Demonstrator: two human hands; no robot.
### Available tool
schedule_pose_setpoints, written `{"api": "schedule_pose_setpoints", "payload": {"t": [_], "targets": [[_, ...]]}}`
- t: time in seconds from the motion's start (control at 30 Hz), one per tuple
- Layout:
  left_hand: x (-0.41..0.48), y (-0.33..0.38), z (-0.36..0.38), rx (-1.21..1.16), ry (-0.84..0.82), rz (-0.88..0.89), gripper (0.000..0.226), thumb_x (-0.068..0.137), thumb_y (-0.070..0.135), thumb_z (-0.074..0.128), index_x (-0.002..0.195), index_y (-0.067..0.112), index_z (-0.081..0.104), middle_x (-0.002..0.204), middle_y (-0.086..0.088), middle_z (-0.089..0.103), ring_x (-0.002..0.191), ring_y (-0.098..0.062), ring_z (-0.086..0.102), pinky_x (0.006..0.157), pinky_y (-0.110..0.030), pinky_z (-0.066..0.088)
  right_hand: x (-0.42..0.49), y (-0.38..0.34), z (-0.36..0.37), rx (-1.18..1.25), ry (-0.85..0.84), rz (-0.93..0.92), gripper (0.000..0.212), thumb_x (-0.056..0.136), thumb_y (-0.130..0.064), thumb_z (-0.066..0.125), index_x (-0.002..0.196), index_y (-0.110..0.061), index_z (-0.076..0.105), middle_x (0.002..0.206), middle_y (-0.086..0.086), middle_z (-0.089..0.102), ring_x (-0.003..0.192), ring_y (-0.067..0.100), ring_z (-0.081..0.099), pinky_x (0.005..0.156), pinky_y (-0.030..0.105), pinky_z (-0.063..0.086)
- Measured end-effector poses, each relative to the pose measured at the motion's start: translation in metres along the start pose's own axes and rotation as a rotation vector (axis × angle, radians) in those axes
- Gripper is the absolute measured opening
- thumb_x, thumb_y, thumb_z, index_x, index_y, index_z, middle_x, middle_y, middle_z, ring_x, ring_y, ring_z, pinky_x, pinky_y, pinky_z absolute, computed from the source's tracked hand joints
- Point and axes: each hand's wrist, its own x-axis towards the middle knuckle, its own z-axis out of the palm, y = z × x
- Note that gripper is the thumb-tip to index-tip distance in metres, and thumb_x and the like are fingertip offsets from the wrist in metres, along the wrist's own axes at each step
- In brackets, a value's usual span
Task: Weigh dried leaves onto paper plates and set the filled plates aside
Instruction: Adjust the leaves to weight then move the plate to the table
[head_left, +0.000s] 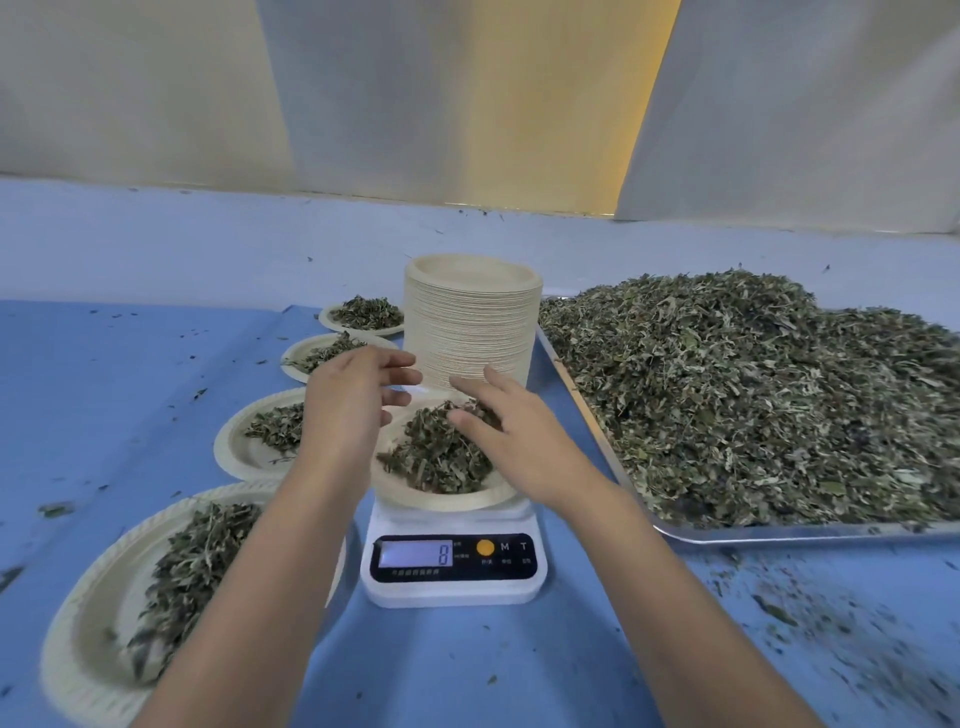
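Both arms come in bare from the bottom edge, left forearm (260, 561) and right forearm (670, 587) converging toward centre. Left hand (349, 400): palm facing right, fingers straight, slightly spread, gripping nothing. Right hand (511, 434): palm down, fingers loosely extended forward-left, tips close to the left's, not touching.

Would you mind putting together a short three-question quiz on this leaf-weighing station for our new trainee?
1. True or false: the plate on the scale holds leaves.
2. How many filled plates lie left of the scale? A two, B four, C six.
3. Fill in: the stack of empty plates stands directly ___ the scale.
Key: 1 true; 2 B; 3 behind.
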Motion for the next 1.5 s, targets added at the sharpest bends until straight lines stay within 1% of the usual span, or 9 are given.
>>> {"api": "schedule_pose_setpoints", "payload": {"t": [0.13, 0.47, 0.73, 0.9, 1.07, 1.17, 1.27, 1.37, 1.5], "targets": [[0.0, -0.002, -0.006, -0.055, -0.013, -0.064, 0.026, 0.09, 0.015, 0.044, 0.081, 0.013, 0.068, 0.066, 0.004, 0.071, 0.044, -0.004, 0.055, 0.05, -0.019, 0.039, 0.001, 0.002, 0.006, -0.064, 0.008, -0.026, 0.047, 0.091, -0.055, 0.051, 0.135, -0.041, 0.049, 0.152, -0.002, 0.033, 0.14, 0.015, 0.028, 0.11, 0.031, 0.025], [-0.002, -0.003, -0.002, -0.122, -0.01, -0.133, 0.028, 0.092, 0.014, 0.042, 0.08, 0.012, 0.067, 0.063, 0.005, 0.07, 0.045, -0.004, 0.056, 0.05, -0.017, 0.039, -0.002, -0.014, 0.002, -0.011, 0.342, -0.139, 0.017, 0.089, -0.016, 0.065, 0.103, -0.014, 0.074, 0.102, -0.001, 0.071, 0.095, 0.01, 0.06, 0.081, 0.011, 0.037], [-0.01, -0.003, 0.019, -0.46, 0.084, -0.239, 0.024, 0.099, 0.015, 0.038, 0.1, 0.004, 0.059, 0.097, -0.007, 0.065, 0.093, -0.017, 0.061, 0.074, -0.022, 0.051, -0.001, -0.032, -0.007, 0.496, 0.588, -0.042, 0.013, 0.086, -0.014, 0.068, 0.096, -0.019, 0.075, 0.09, -0.012, 0.07, 0.088, 0.003, 0.065, 0.084, 0.025, 0.052], [-0.018, 0.002, 0.025, -0.694, -0.131, -0.432, 0.039, 0.102, 0.035, 0.036, 0.113, 0.002, 0.055, 0.123, -0.02, 0.055, 0.12, -0.032, 0.051, 0.101, -0.039, 0.043, -0.002, -0.038, -0.009, 0.683, 0.518, -0.099, 0.025, 0.085, -0.006, 0.068, 0.087, -0.031, 0.071, 0.087, -0.016, 0.071, 0.086, 0.001, 0.066, 0.085, 0.022, 0.052], [-0.02, 0.007, 0.022, -0.937, -0.259, -0.604, 0.046, 0.1, 0.039, 0.037, 0.108, -0.002, 0.057, 0.109, -0.025, 0.06, 0.099, -0.035, 0.062, 0.064, -0.041, 0.055, -0.005, -0.043, -0.003, 0.494, 0.305, -0.145, 0.025, 0.083, -0.016, 0.072, 0.105, -0.027, 0.074, 0.108, -0.014, 0.07, 0.103, -0.002, 0.061, 0.096, 0.02, 0.045], [-0.016, 0.004, 0.02, -0.907, -0.202, -0.614, 0.037, 0.101, 0.027, 0.04, 0.122, -0.001, 0.053, 0.112, -0.023, 0.06, 0.097, -0.033, 0.062, 0.068, -0.042, 0.054, -0.006, -0.045, -0.004, 0.528, 0.286, -0.182, 0.025, 0.085, -0.016, 0.069, 0.106, -0.03, 0.073, 0.109, -0.016, 0.069, 0.104, -0.007, 0.058, 0.091, 0.009, 0.042], [-0.012, 0.003, 0.017, -0.92, -0.159, -0.582, 0.029, 0.1, 0.019, 0.038, 0.114, -0.001, 0.055, 0.111, -0.019, 0.061, 0.099, -0.028, 0.062, 0.088, -0.038, 0.051, -0.003, -0.041, -0.007, 0.649, 0.334, -0.147, 0.025, 0.09, -0.009, 0.062, 0.104, -0.028, 0.07, 0.105, -0.022, 0.065, 0.101, -0.009, 0.06, 0.088, 0.01, 0.045], [-0.007, 0.007, 0.009, -0.965, -0.106, -0.567, 0.029, 0.101, 0.02, 0.036, 0.101, -0.003, 0.053, 0.089, -0.017, 0.059, 0.078, -0.025, 0.058, 0.074, -0.033, 0.052, -0.001, -0.029, -0.009, 0.541, 0.383, -0.066, 0.022, 0.093, -0.011, 0.059, 0.11, -0.02, 0.069, 0.102, -0.018, 0.066, 0.091, -0.009, 0.06, 0.08, 0.007, 0.045], [-0.002, 0.01, -0.001, -0.95, -0.063, -0.547, 0.033, 0.101, 0.022, 0.036, 0.095, -0.003, 0.055, 0.085, -0.016, 0.058, 0.077, -0.023, 0.058, 0.075, -0.03, 0.052, 0.001, -0.015, -0.007, 0.417, 0.336, 0.046, 0.024, 0.092, -0.014, 0.061, 0.114, -0.019, 0.067, 0.101, -0.014, 0.067, 0.088, 0.0, 0.062, 0.074, 0.007, 0.046]]}}
